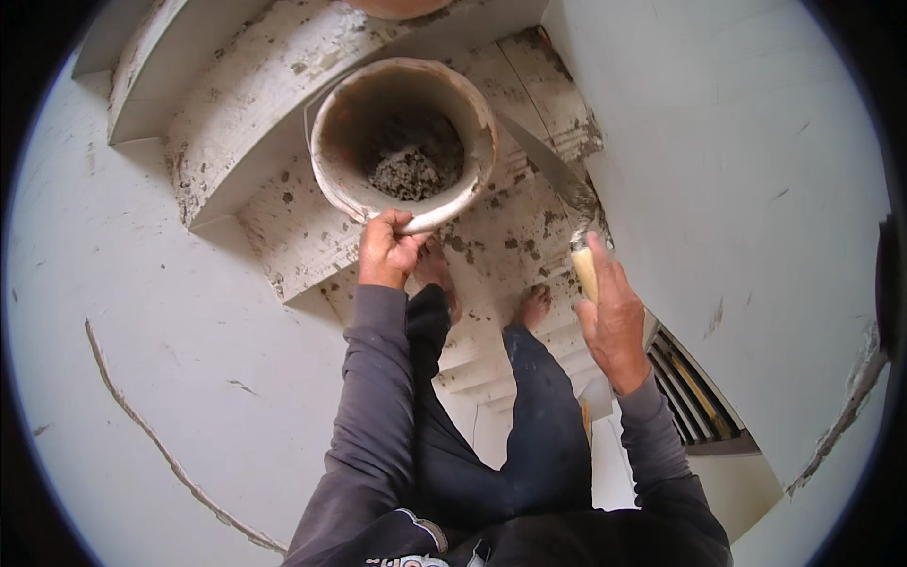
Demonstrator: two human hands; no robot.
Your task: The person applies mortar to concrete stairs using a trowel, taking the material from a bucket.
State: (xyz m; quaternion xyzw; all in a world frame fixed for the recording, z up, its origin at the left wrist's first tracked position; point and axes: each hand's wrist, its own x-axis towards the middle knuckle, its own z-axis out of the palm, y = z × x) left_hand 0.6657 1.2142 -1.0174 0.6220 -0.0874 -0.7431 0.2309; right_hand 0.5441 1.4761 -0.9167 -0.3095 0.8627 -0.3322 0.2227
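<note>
My left hand (387, 250) grips the near rim of a round, mortar-stained bucket (326, 142), its mouth tilted toward me. Grey, lumpy mortar (416, 172) lies in the bottom of it. In my right hand (612, 321) is a trowel (553, 168), held by its pale wooden handle. The long metal blade points up and to the left, away from me, with its tip beside the bucket's right side. Grey smears cover the blade near the handle. My right fingers are slightly blurred.
Curved steps (255, 94) spattered with mortar rise at the upper left. My bare feet (532, 307) stand on a dirty landing, with more steps behind them. Pale walls (718, 142) close in on both sides. A dark slatted railing (694, 392) is at the lower right. Part of an orange rounded object (397, 8) shows at the top.
</note>
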